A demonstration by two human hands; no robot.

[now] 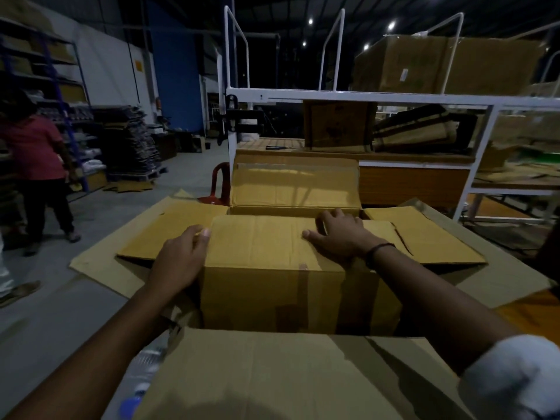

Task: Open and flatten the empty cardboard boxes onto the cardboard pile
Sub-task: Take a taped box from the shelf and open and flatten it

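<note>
left hand (181, 256) — seemingly gripping cardboard box (288, 298) at its left top edge | right hand (339, 237) — flat, fingers spread, pressing box top | flaps open

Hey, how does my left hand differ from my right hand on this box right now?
Left hand grips the cardboard box at its left top edge, fingers curled; right hand lies palm down on the top panel, reaching its far edge. Right wrist wears a dark band; left wrist is bare. Both touch the same box.
</note>
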